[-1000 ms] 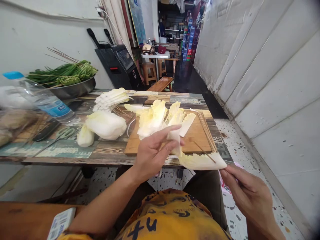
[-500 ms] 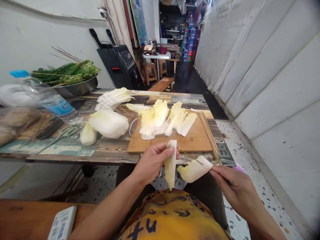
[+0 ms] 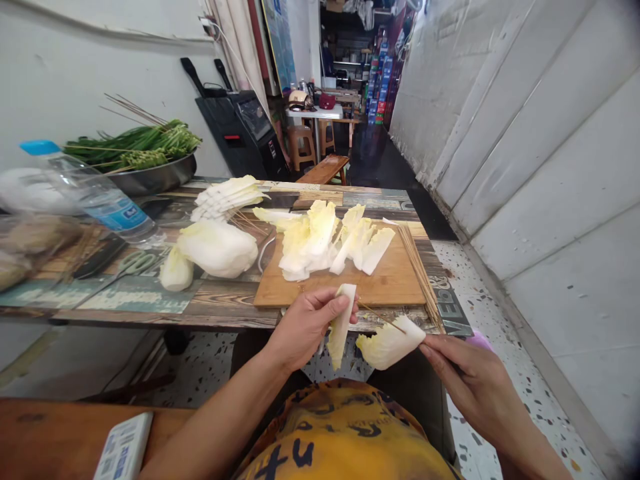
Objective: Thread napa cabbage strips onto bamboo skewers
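Lengthwise downward, left cabbage strip point(image 3: 339, 338)

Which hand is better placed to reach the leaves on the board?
Probably the left hand: it's nearer the leaves, though holding a cabbage strip. The right hand is farther off, gripping the skewered piece.

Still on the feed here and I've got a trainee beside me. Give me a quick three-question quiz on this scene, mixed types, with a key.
1. Which things lie along the right edge of the cutting board in the picture?
A) scissors
B) long thin sticks
C) a water bottle

2. True or false: the left hand is holding scissors.

3. Fill in the blank: a single stick runs between the left hand and the cabbage leaf held by the ____ hand.

Key:
1. B
2. False: it holds a cabbage strip.
3. right
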The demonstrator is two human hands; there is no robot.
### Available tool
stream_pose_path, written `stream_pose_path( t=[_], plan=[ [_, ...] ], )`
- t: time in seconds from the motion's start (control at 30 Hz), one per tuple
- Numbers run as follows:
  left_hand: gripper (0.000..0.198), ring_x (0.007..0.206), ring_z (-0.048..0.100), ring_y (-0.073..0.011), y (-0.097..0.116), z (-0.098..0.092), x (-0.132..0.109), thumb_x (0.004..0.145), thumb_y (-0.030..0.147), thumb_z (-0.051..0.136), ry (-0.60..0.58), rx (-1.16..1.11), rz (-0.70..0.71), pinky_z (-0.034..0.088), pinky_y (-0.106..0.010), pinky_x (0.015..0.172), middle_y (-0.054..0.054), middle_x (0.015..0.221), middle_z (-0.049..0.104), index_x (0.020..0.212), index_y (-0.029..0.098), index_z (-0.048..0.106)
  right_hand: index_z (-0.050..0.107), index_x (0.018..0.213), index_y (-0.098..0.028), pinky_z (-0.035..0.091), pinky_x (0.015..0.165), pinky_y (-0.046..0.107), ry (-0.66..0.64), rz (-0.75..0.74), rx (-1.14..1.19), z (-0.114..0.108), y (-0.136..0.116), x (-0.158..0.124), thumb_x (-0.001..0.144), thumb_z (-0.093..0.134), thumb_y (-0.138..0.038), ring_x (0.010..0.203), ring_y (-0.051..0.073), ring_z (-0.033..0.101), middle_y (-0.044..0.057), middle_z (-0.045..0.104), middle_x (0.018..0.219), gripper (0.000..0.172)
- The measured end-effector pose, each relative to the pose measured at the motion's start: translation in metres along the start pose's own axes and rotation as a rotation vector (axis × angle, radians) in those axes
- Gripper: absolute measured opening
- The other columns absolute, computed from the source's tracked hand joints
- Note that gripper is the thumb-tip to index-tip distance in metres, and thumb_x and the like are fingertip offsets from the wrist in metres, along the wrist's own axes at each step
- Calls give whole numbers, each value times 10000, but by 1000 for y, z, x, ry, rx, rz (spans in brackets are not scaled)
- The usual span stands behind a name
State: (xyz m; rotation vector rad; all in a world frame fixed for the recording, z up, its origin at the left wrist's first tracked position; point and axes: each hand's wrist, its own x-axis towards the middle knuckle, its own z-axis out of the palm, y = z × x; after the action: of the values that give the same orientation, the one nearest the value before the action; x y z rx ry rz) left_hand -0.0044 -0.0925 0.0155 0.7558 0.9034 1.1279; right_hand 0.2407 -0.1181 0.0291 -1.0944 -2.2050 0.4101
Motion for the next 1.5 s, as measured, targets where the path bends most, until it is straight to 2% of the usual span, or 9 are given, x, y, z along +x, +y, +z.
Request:
stream_pose_path(
  t=[0.17,0.53,0.73,0.97,1.1,1.23,1.5],
  plan=[
    [216,649,547,-87,0,0,0,732,339,738,-4,-16,-1,448,-193,628,-10,703,639,809,137,725,634,855,-197,461,532,218,-14,7,-15,-1,1,-1,920,479,-166,646,154,664,8,646,649,171],
    [243,612,532,-81,0,2,-1,675,354,775,12,1,-41,442,-188,572,-4,669,620,753,129,725,656,970,-208,471,547,211,-10,-1,4,0,0,-3,910,494,-142,654,137,661,12,698,740,184],
    [292,535,530,-91,-2,2,-2,652,398,780,27,70,-71,435,-215,525,-1,602,612,756,130,730,672,980,-224,461,552,229,-70,38,17,-2,0,-4,918,489,-171,658,145,650,9,687,727,201],
    [307,497,511,-88,-8,2,-2,643,409,781,34,135,-71,410,-216,491,-9,614,628,750,125,737,700,976,-212,469,571,262,-140,112,11,-5,-5,-3,944,439,-230,639,159,647,52,736,810,263],
    [289,536,526,-97,-5,3,-3,663,395,772,-19,76,-76,427,-215,525,-23,631,634,754,122,738,696,1028,-214,505,611,256,-172,149,82,-9,-4,-2,945,443,-257,718,170,677,59,747,886,270],
    [246,599,544,-84,4,2,-3,656,345,792,-3,-27,-46,447,-194,599,-38,725,669,753,125,742,690,1049,-215,526,628,253,-154,139,89,-12,-1,-2,938,460,-255,746,171,686,61,749,916,258],
    [237,577,545,-62,10,3,-3,634,305,819,-36,-140,-125,425,-173,586,-25,689,662,742,113,732,705,975,-205,502,562,226,-96,109,104,-10,-8,2,929,479,-236,607,139,642,26,726,758,233]
  ],
)
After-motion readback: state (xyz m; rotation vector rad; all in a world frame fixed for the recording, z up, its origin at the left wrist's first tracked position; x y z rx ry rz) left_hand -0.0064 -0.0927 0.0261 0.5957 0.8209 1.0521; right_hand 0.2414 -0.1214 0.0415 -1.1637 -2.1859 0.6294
